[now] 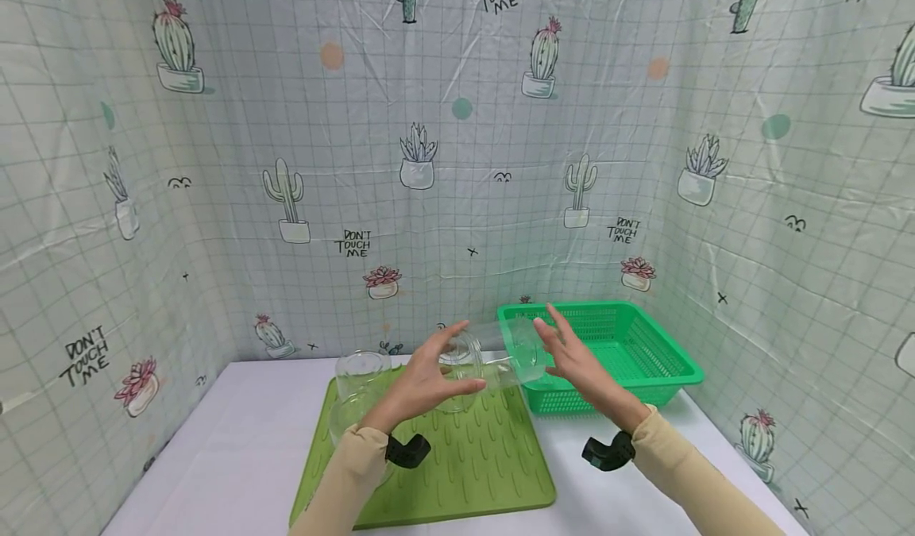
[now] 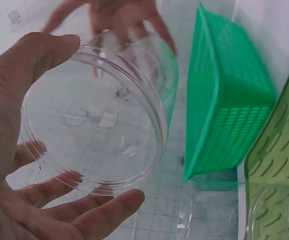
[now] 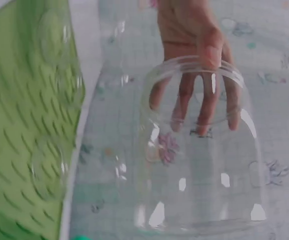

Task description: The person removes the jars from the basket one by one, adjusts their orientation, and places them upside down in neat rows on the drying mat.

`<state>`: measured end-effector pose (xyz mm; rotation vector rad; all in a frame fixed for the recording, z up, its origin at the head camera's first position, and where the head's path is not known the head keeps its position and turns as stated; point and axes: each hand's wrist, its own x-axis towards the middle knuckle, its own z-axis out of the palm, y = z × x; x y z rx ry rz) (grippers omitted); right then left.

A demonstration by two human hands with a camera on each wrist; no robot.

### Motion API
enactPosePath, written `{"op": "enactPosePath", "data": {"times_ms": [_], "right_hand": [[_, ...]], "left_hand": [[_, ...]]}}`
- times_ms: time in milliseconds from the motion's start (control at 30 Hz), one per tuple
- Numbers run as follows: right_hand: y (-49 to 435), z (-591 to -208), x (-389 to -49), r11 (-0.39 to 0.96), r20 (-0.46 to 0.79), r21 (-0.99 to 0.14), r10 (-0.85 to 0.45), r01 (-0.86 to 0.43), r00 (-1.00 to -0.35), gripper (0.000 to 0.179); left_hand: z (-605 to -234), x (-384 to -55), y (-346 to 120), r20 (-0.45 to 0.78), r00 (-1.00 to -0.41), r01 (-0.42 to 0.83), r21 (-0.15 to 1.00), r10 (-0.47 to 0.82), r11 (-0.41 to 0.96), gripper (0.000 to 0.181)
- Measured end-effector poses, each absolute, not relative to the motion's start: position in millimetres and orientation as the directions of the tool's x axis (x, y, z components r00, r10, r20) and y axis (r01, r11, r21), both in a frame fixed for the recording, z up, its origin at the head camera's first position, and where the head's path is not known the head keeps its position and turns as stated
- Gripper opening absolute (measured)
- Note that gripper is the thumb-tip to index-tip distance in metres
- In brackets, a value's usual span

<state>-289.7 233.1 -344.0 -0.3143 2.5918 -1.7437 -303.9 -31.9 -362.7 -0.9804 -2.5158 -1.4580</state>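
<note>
A clear jar (image 1: 503, 355) is held sideways in the air above the green mat. My left hand (image 1: 427, 375) grips its ringed end, thumb over the rim and fingers below, as the left wrist view shows. At the other end is my right hand (image 1: 577, 367), its fingers spread and slightly bent. In the left wrist view the right hand (image 2: 122, 20) appears behind the jar; whether it touches the wall cannot be told. The right wrist view shows the jar (image 3: 199, 170) with the left hand (image 3: 189, 30) around its rim.
More clear containers, among them one at the back left (image 1: 362, 371), stand on the green ribbed mat (image 1: 475, 472). Behind the right hand is a green slotted basket (image 1: 608, 397). A cactus-patterned curtain (image 1: 457, 226) surrounds the white table (image 1: 207, 441).
</note>
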Motion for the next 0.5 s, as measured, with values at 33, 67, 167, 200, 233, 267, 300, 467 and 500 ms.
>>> {"op": "enactPosePath", "data": {"times_ms": [33,67,167,200,233,267,300,467,500], "right_hand": [[232.8,-345.9,-291.2,0.308,0.051,-0.945,-0.187,-0.108,-0.981,0.075],[231.9,-347.6,-292.2,0.259,-0.003,-0.964,-0.207,-0.052,-0.978,0.076],[227.8,-352.3,-294.0,0.153,-0.092,-0.987,-0.266,0.052,-0.959,0.082],[226.6,-353.8,-294.7,0.118,-0.107,-0.990,-0.286,0.076,-0.952,0.084],[225.6,-355.1,-295.3,0.091,-0.119,-0.991,-0.305,0.096,-0.945,0.086],[224.8,-356.0,-295.6,0.064,-0.127,-0.992,-0.320,0.113,-0.939,0.087],[224.4,-357.1,-296.3,0.040,-0.132,-0.991,-0.335,0.126,-0.933,0.088],[224.4,-361.0,-299.3,0.002,-0.140,-0.989,-0.369,0.150,-0.919,0.086],[224.2,-361.5,-299.9,0.006,-0.136,-0.989,-0.370,0.144,-0.919,0.085]], "left_hand": [[-362.4,-303.8,-32.1,0.370,-0.793,0.561,0.754,0.485,0.342,0.088],[-362.0,-303.2,-32.3,0.373,-0.793,0.561,0.755,0.481,0.340,0.088],[-360.8,-301.4,-32.4,0.367,-0.795,0.556,0.759,0.483,0.338,0.088],[-360.4,-300.7,-32.4,0.363,-0.795,0.554,0.761,0.486,0.338,0.088],[-360.0,-299.9,-32.4,0.359,-0.795,0.552,0.763,0.490,0.337,0.088],[-359.8,-299.2,-32.5,0.355,-0.793,0.551,0.764,0.496,0.334,0.087],[-359.6,-298.6,-32.6,0.352,-0.791,0.551,0.766,0.501,0.332,0.087],[-361.1,-296.1,-35.1,0.343,-0.790,0.547,0.770,0.508,0.330,0.086],[-361.5,-295.7,-35.8,0.342,-0.792,0.546,0.768,0.506,0.335,0.086]]}}
